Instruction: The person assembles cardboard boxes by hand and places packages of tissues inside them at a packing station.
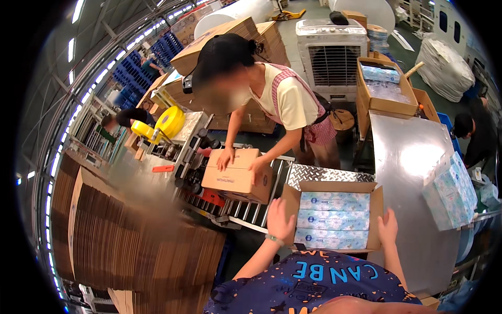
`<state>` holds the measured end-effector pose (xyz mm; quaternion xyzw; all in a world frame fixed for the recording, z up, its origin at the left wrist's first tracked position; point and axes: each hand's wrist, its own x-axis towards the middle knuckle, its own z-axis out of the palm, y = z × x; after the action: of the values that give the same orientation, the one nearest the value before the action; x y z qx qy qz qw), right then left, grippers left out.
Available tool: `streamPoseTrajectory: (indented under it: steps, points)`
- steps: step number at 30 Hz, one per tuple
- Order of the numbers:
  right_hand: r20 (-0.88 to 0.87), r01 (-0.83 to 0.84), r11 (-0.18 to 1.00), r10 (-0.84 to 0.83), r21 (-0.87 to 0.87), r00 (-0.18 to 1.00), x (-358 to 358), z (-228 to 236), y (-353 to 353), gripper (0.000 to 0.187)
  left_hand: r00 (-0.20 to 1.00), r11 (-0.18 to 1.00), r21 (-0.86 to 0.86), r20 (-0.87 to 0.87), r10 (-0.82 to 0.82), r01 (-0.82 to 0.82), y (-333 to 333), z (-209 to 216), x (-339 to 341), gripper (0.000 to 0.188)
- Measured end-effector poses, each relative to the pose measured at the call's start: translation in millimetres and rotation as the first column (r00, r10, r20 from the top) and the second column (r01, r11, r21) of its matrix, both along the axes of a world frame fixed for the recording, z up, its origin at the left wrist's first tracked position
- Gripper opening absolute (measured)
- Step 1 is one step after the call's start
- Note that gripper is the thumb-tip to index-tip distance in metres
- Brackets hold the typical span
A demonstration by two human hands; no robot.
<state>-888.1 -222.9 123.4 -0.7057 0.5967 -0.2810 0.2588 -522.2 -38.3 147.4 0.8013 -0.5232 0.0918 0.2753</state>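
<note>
In front of me stands an open cardboard carton with three blue-and-white floral tissue packs showing inside it, lying in a row from far to near. At the carton's left side is my left hand, its fingers stretched out and a bracelet on the wrist. My right hand, fingers extended, is beside the carton's right wall. Whether either palm presses on the cardboard I cannot tell. Across from me, a co-worker in a checked apron has both hands on a taped carton on the roller conveyor.
A metal table extends along my right, with a wrapped bundle of floral packs at its edge. Beyond it sits an opened carton. Flattened cardboard is stacked at left, near a tape machine with yellow rolls. An air cooler stands behind the co-worker.
</note>
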Motion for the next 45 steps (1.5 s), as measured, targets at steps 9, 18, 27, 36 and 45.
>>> streamPoseTrajectory:
  steps: [9,18,27,36,45]
  points:
    - [-0.248,-0.089,0.922,0.193,0.377,0.95,50,-35,32,0.029,0.849,0.769,0.593,-0.512,0.129,0.24,39,-62,61,0.038]
    - [0.602,-0.329,0.711,-0.164,0.621,0.782,213,-80,113,0.047,0.816,0.806,0.528,-0.569,0.099,0.27,145,-88,325,0.06]
    - [-0.312,-0.767,0.524,0.848,0.37,0.429,425,-60,132,0.092,0.618,0.093,0.612,-0.764,-0.185,0.785,120,-44,308,0.119]
    - [-0.4,-0.857,0.486,0.829,0.172,0.39,438,-90,98,0.076,0.953,0.806,0.578,0.157,-0.26,0.125,31,-54,300,0.119]
    - [-0.204,-0.622,0.781,0.62,0.063,0.758,401,-117,117,0.099,0.997,0.975,0.219,0.053,-0.06,0.047,30,-35,305,0.065]
